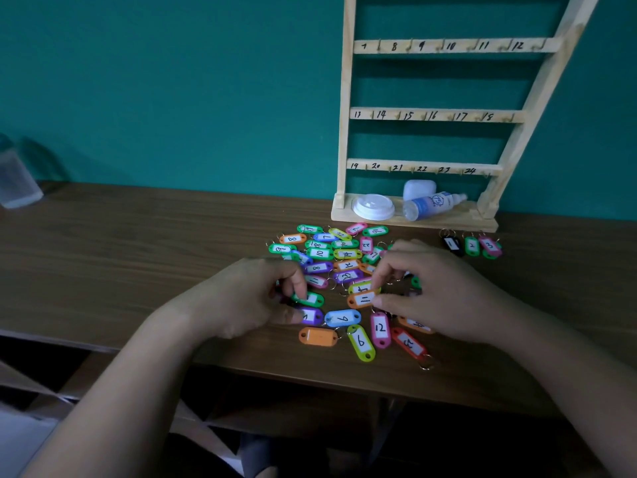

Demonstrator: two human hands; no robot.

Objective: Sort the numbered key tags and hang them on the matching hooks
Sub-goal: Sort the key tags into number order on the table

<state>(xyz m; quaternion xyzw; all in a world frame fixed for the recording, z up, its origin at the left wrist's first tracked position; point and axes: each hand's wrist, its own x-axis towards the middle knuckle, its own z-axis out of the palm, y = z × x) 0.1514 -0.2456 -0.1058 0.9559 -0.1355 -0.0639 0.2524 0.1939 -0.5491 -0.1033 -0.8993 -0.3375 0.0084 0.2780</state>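
A heap of coloured numbered key tags lies on the wooden table, in front of a wooden hook rack whose numbered bars show 7 to 24. My left hand has curled fingers on a green tag, its thumb by a purple tag. My right hand pinches an orange tag marked 11 between thumb and forefinger. A blue tag 9, a green tag 6 and a pink tag 12 lie near the front edge. Tags 1, 2 and 3 lie apart at right.
A white lid, a spray bottle and a white case lie on the rack's base. A clear plastic container stands at far left against the teal wall. The table's front edge runs just below the tags.
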